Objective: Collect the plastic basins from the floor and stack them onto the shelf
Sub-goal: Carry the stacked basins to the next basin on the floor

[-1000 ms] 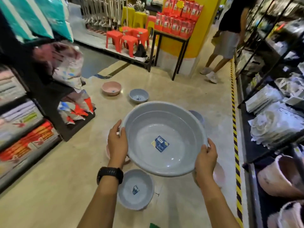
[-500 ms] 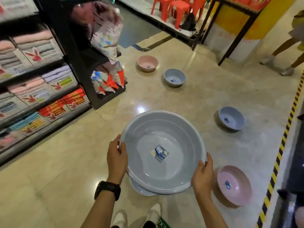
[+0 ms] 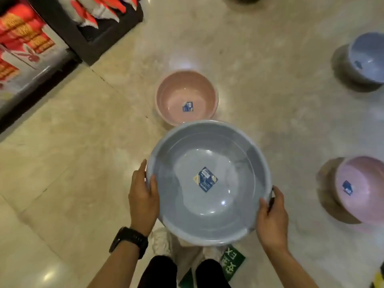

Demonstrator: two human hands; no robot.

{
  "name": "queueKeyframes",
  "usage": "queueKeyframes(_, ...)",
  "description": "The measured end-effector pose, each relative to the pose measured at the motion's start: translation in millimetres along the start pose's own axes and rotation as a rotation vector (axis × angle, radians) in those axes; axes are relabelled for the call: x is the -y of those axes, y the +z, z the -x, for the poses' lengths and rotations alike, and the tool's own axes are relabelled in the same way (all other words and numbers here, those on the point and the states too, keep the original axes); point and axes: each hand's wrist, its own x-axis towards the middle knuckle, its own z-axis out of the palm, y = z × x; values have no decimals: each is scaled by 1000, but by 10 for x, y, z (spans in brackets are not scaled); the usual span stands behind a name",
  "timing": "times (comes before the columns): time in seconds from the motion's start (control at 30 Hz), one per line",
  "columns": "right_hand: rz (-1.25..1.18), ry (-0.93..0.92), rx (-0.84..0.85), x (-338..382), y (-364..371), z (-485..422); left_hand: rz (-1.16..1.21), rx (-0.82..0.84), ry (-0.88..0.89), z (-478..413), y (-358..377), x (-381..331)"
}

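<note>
Floor tiles spread out below the hands, with more basins on them: a pink basin just beyond the held one, its near rim hidden behind it; a blue basin far off past the right hand; and a second pink basin well apart to that hand's right. A dark display shelf of packaged goods stands far beyond the left hand. Between the two hands hangs a large grey basin, mouth up, a label on its bottom. The left hand, wearing a black watch, clasps its left rim, thumb inside. The right hand grips the near right rim likewise.
</note>
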Motion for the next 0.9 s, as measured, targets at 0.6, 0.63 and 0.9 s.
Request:
queueKeyframes(0.6, 147, 127, 106, -1816, 1542, -1004, -243, 362, -50, -598, 1495, 1825)
queueKeyframes(0.63, 153, 129, 112, -1824, 1562, -1035, -269, 369, -51, -625, 1518, 1842)
queueKeyframes(0.9, 172, 160, 72, -1841, 1804, -1036, -344, 353, -118, -754, 1597, 1999)
